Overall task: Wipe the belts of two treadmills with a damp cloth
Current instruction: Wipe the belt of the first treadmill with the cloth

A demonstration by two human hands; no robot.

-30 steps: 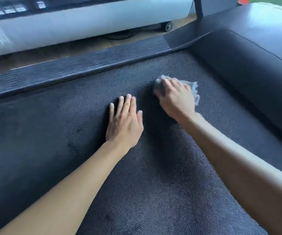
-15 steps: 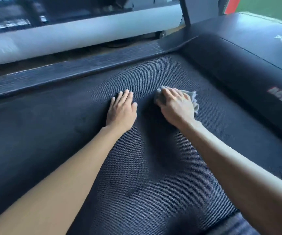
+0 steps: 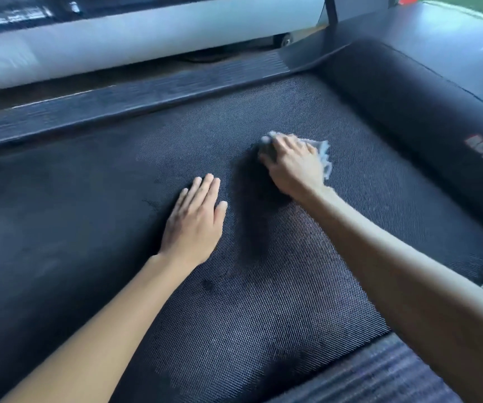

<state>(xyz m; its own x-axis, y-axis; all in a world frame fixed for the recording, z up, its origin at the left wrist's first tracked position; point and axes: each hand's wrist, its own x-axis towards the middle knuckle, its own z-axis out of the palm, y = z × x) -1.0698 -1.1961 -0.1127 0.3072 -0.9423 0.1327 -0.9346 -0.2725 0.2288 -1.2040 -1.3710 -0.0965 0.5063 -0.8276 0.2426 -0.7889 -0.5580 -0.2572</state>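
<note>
Wiping stroke. R. hand, fingers curled over bunched pale-grey cloth, presses it on dark woven treadmill belt toward the end by black motor cover. L. hand flat, fingers straight & together, prob. bracing body weight.

Matt woven-textured belt, soft grey cloth, smooth matt motor cover.

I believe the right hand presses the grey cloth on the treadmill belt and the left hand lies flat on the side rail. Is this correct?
Not entirely. The head view shows the left hand lying flat on the belt itself, not on the side rail. The right hand does press the grey cloth on the belt.
</note>
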